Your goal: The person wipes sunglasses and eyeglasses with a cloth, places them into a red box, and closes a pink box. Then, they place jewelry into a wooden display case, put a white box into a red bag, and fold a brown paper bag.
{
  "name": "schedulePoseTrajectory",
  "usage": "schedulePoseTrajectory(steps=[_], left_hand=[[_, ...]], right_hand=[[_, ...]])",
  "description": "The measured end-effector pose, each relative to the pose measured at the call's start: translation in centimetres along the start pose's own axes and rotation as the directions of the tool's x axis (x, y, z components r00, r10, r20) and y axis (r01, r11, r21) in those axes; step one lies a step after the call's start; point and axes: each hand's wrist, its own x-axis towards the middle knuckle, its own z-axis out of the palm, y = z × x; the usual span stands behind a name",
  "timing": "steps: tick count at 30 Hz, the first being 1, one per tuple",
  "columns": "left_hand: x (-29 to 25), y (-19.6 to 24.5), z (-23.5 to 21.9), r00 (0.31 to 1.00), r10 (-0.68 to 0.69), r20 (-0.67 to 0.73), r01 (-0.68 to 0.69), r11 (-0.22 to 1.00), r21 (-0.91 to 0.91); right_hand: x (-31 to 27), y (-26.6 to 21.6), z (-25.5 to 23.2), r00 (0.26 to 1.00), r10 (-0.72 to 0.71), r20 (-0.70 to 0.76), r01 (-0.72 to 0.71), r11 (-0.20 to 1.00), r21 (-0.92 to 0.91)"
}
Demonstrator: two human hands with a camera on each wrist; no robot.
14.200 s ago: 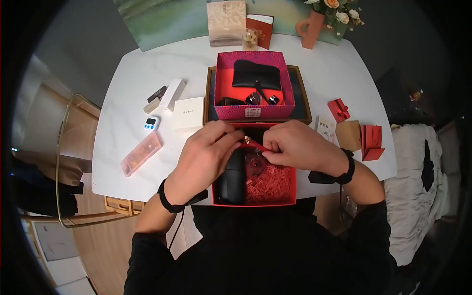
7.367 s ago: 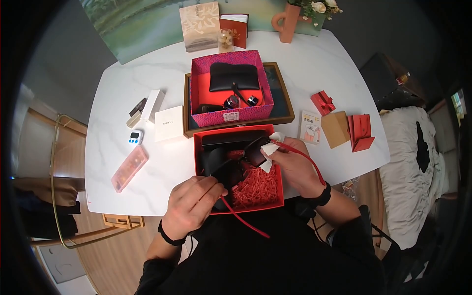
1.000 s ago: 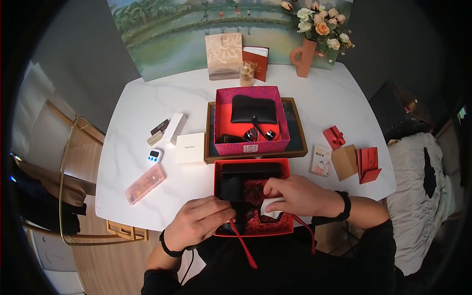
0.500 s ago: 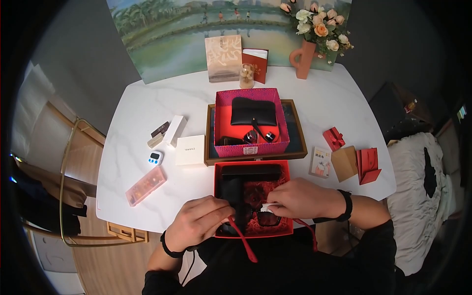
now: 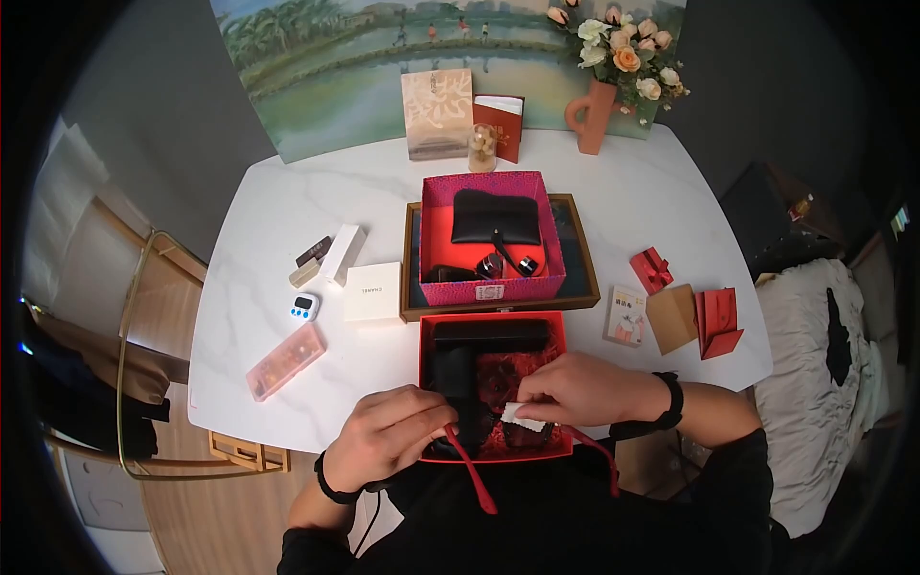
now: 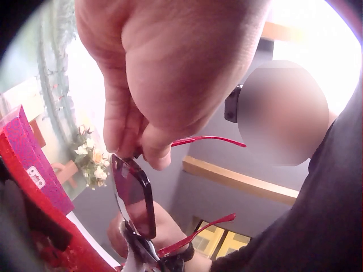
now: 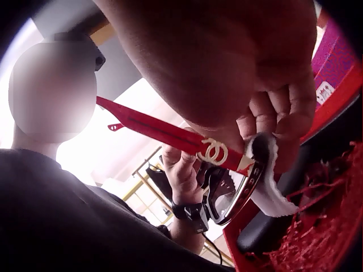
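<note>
Dark-lensed glasses with red temples [image 5: 472,471] are held over a red box [image 5: 494,458] at the table's front edge. My left hand [image 5: 391,433] pinches them at the hinge of one side. In the left wrist view a lens [image 6: 133,195] hangs below the left fingertips [image 6: 154,156]. My right hand [image 5: 585,388] pinches a small white cloth [image 5: 522,419] against the other lens. The right wrist view shows the cloth [image 7: 272,195] folded over the frame, beside a temple [image 7: 164,136] with a gold emblem. Red shredded paper [image 7: 317,221] and black cases [image 5: 491,333] lie inside the box.
Behind stands a pink patterned box [image 5: 491,289] with a black pouch [image 5: 495,218], on a framed tray [image 5: 586,273]. White boxes [image 5: 373,293], a timer [image 5: 304,307] and a pink case [image 5: 286,361] lie left; a card box [image 5: 625,315] and red packets [image 5: 717,323] lie right.
Since the oldest view, the glasses have come to be held by both hands, with the cloth in the right. Over the last second the right hand and cloth shift slightly across the lens; the left hand stays.
</note>
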Motion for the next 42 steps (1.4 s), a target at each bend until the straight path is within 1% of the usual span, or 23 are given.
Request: schedulePoseTrajectory(steps=[1, 2, 5, 7, 9, 11, 13, 14, 16, 20, 23, 25, 29, 31, 32, 34, 35, 37, 41, 42], left_hand=[[-0.1, 0.0, 0.2, 1.000, 0.001, 0.000, -0.001, 1.000, 0.000], [-0.2, 0.0, 0.4, 1.000, 0.008, 0.011, -0.008, 1.000, -0.006], [0.0, 0.2, 0.7, 1.000, 0.011, 0.014, -0.011, 1.000, -0.010], [0.1, 0.4, 0.6, 1.000, 0.007, 0.007, -0.007, 1.000, -0.008], [0.2, 0.4, 0.6, 0.998, 0.044, 0.035, -0.044, 0.999, 0.022], [0.5, 0.6, 0.3, 0.998, 0.049, 0.039, -0.051, 0.998, 0.033], [0.5, 0.7, 0.0, 0.998, 0.054, 0.042, -0.056, 0.997, 0.046], [0.4, 0.7, -0.2, 0.997, 0.053, 0.049, -0.055, 0.997, 0.050], [0.2, 0.8, -0.5, 0.997, 0.051, 0.055, -0.054, 0.997, 0.055], [0.0, 0.9, -0.6, 0.997, 0.060, 0.042, -0.063, 0.996, 0.064], [-0.3, 0.8, -0.8, 0.999, 0.047, 0.016, -0.048, 0.998, 0.045], [-0.4, 0.7, -0.8, 0.999, 0.033, 0.004, -0.033, 0.999, 0.027], [-0.3, 1.0, -0.3, 0.997, 0.049, 0.052, -0.050, 0.999, 0.000], [-0.2, 1.0, -0.2, 0.996, 0.058, 0.072, -0.058, 0.998, -0.012], [-0.2, 1.0, -0.1, 0.996, 0.060, 0.068, -0.059, 0.998, -0.012], [-0.2, 0.9, 0.0, 0.996, 0.061, 0.065, -0.061, 0.998, -0.014], [-0.1, 0.8, 0.1, 0.996, 0.065, 0.055, -0.064, 0.998, -0.010], [-0.1, 0.8, 0.3, 0.997, 0.068, 0.045, -0.067, 0.998, -0.008], [0.2, 0.8, 0.0, 0.993, 0.088, 0.081, -0.087, 0.996, -0.020], [0.2, 0.8, -0.2, 0.992, 0.086, 0.090, -0.085, 0.996, -0.014]], right_hand=[[0.0, 0.1, 0.1, 1.000, 0.026, 0.010, -0.026, 0.998, 0.058], [0.0, 0.3, 0.4, 1.000, 0.026, 0.009, -0.026, 0.998, 0.058], [-0.1, 0.5, 0.9, 0.999, 0.014, -0.030, -0.014, 1.000, 0.011], [-0.3, 0.6, 0.9, 1.000, 0.011, -0.009, -0.011, 1.000, -0.009], [-0.6, 0.7, 0.8, 1.000, -0.003, 0.013, 0.003, 1.000, -0.010], [-0.6, 0.5, 0.5, 0.999, -0.017, 0.032, 0.017, 1.000, -0.012], [-0.7, -0.1, -0.2, 0.985, 0.085, 0.148, -0.094, 0.994, 0.058], [-0.8, -0.2, -0.4, 0.985, 0.085, 0.148, -0.094, 0.994, 0.056], [-1.0, -0.4, -0.8, 0.965, 0.157, 0.211, -0.191, 0.970, 0.149], [-0.9, -0.7, -0.9, 0.965, 0.156, 0.212, -0.196, 0.963, 0.183], [-0.8, -0.7, -0.9, 0.966, 0.167, 0.199, -0.197, 0.970, 0.143], [-0.9, -0.6, -0.8, 0.979, 0.144, 0.144, -0.168, 0.970, 0.174], [-0.6, -0.3, -0.2, 0.979, 0.138, 0.150, -0.166, 0.966, 0.197], [-0.6, -0.1, 0.2, 0.989, 0.099, 0.114, -0.123, 0.966, 0.229], [-0.5, -0.1, 0.2, 0.988, 0.100, 0.114, -0.124, 0.966, 0.229], [-0.4, -0.2, 0.3, 0.967, 0.180, 0.180, -0.223, 0.941, 0.255], [-0.4, -0.3, 0.3, 0.967, 0.180, 0.181, -0.223, 0.941, 0.255], [-0.5, -0.5, 0.4, 0.984, 0.112, 0.136, -0.146, 0.948, 0.283], [-0.6, -0.6, 0.6, 0.982, 0.106, 0.155, -0.152, 0.934, 0.325], [-0.7, -0.6, 0.4, 0.973, 0.130, 0.192, -0.189, 0.925, 0.330]])
